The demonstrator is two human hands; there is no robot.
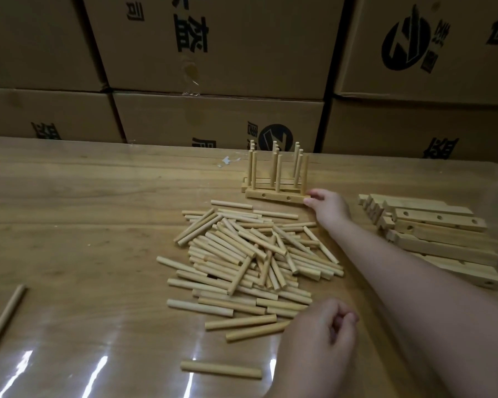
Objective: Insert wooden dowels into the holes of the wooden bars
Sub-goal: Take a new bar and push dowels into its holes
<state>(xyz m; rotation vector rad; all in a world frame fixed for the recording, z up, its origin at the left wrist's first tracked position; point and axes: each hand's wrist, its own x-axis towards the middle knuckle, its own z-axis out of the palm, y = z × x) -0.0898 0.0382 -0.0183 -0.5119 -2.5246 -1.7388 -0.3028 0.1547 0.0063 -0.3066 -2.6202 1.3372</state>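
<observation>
"Wood, far left, what is it?"

"One stray dowel, alone on the tabletop, well apart from everything else. Not in any bar."

"Middle?"

"Big dowel pile, loose and criss-crossed. One loose dowel lies by itself on my side of it. So there's plenty of stock not inserted."

"Anything done?"

"Yes. Beyond the pile are the finished bars, set close together with dowels standing upright in them. The front bar of that group has three upright dowels. The holes in its side face are bare, and I can't tell if those take dowels."

"Hands?"

"My left hand is low at the pile's near edge, fingers curled toward the thumb. I can't tell if a dowel is in there. My right hand reaches to the front bar's right end, thumb and fingertips pinching it."

"Right side?"

"Blank bars, stacked, holes showing, no dowels in any I can see. They're well apart from the finished group. Cardboard boxes run along the back."

"Progress?"

"Early to mid, my guess. A few bars are filled and the blank stack looks bigger. The next bar comes from the right, the dowels from the pile."
</observation>
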